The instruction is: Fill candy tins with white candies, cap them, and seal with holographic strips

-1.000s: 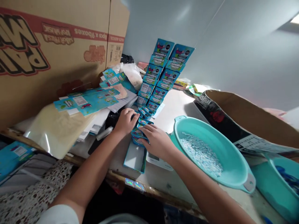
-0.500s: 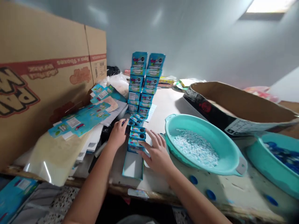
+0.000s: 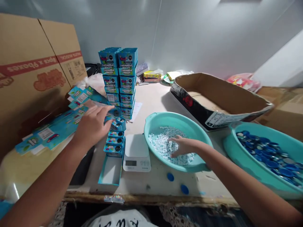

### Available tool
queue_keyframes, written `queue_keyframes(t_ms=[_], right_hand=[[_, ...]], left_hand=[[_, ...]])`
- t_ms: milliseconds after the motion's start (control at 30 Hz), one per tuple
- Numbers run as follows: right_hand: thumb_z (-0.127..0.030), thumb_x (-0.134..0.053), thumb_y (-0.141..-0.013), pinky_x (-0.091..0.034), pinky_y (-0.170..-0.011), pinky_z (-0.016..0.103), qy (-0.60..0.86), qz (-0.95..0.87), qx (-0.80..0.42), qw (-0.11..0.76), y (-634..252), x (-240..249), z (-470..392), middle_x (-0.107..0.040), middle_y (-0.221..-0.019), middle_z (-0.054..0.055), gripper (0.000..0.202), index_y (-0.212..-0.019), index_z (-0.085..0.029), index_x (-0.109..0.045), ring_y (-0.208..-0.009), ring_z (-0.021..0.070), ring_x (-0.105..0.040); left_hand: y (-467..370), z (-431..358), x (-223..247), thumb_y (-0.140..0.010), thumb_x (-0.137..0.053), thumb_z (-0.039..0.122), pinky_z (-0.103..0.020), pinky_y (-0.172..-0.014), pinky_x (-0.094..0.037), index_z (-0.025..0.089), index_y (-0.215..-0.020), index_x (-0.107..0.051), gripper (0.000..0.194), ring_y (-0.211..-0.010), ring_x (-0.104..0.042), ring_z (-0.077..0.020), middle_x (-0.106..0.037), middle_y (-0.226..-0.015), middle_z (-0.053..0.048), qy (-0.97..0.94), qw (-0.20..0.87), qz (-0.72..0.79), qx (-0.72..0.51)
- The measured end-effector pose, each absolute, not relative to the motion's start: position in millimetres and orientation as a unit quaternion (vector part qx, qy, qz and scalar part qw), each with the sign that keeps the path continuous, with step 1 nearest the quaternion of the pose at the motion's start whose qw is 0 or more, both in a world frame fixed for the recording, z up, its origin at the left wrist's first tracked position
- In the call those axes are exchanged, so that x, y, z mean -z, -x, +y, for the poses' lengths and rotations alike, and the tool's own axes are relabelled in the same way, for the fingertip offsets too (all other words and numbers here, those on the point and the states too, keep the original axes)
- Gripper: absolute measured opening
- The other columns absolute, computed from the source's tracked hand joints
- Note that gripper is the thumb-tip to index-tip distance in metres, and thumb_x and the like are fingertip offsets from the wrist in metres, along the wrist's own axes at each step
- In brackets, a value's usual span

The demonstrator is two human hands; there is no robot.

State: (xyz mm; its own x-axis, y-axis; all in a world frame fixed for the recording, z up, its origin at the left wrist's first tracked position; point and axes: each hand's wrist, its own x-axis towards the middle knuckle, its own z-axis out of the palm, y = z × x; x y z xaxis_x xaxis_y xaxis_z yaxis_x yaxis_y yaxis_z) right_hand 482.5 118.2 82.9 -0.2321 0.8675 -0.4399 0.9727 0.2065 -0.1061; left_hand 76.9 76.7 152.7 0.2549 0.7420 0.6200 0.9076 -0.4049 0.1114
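My left hand holds a small blue box between thumb and fingers, above several similar boxes. Nearer the front, more small boxes stand in a row at the back of a long open tray. My right hand reaches into the turquoise basin, its fingers apart among small pale pieces; whether it holds any is unclear. Between tray and basin lies a white scale.
Stacked blue boxes stand behind. Flat blue cartons and a large cardboard box are left. An open carton and a basin of blue caps are right. Two blue caps lie near the front edge.
The view has turned right. My right hand has moved from the tray into the basin of pale pieces. My left hand has lifted, with a small box now visible in it.
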Motion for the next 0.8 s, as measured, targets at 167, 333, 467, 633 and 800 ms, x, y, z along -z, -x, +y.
queue_keyframes(t_ms=[167,333,467,633,800], right_hand=[[-0.055,-0.087,-0.065,-0.054,-0.097,0.053,-0.572,0.770,0.207,0.194,-473,-70,108,-0.053,-0.149,0.027,0.101,-0.152,-0.017,-0.053,-0.128,0.0474,-0.059],[-0.041,-0.085,-0.070,-0.054,-0.098,0.046,-0.564,0.777,0.195,0.201,-463,-73,103,-0.062,-0.139,0.023,0.082,-0.144,-0.014,-0.060,-0.121,0.0404,-0.065],[-0.031,-0.087,-0.067,-0.057,-0.090,0.043,-0.582,0.762,0.192,0.209,-453,-73,105,-0.069,-0.129,0.022,0.073,-0.133,-0.011,-0.066,-0.112,0.0400,-0.070],[-0.026,-0.083,-0.071,-0.057,-0.085,0.035,-0.592,0.753,0.207,0.200,-449,-71,107,-0.075,-0.119,0.019,0.067,-0.134,-0.010,-0.066,-0.106,0.0355,-0.073],[-0.021,-0.076,-0.077,-0.054,-0.083,0.033,-0.585,0.762,0.198,0.197,-448,-72,114,-0.079,-0.107,0.013,0.034,-0.111,-0.018,-0.078,-0.102,0.0327,-0.073]], left_hand=[[-139,64,-126,-0.092,-0.064,0.028,-0.036,-0.094,-0.059,0.028,-0.135,-0.057,0.043,-0.112,-0.072,-0.0251,-0.074,-0.125,-0.005,0.790,-0.015,-0.503,0.351],[-145,75,-98,-0.094,-0.063,0.028,-0.035,-0.089,-0.061,0.028,-0.125,-0.063,0.031,-0.112,-0.073,-0.0257,-0.075,-0.124,-0.005,0.769,-0.117,-0.534,0.332],[-126,81,-101,-0.093,-0.062,0.028,-0.036,-0.089,-0.060,0.029,-0.125,-0.066,0.032,-0.108,-0.073,-0.0261,-0.075,-0.123,-0.004,0.792,-0.136,-0.520,0.289],[-127,87,-90,-0.092,-0.062,0.021,-0.041,-0.097,-0.057,0.025,-0.143,-0.056,0.051,-0.115,-0.071,-0.0279,-0.073,-0.128,-0.009,0.866,-0.152,-0.428,0.206],[-129,89,-87,-0.094,-0.061,0.023,-0.041,-0.106,-0.054,0.024,-0.146,-0.053,0.052,-0.126,-0.066,-0.0270,-0.068,-0.137,-0.011,0.865,-0.184,-0.419,0.203]])
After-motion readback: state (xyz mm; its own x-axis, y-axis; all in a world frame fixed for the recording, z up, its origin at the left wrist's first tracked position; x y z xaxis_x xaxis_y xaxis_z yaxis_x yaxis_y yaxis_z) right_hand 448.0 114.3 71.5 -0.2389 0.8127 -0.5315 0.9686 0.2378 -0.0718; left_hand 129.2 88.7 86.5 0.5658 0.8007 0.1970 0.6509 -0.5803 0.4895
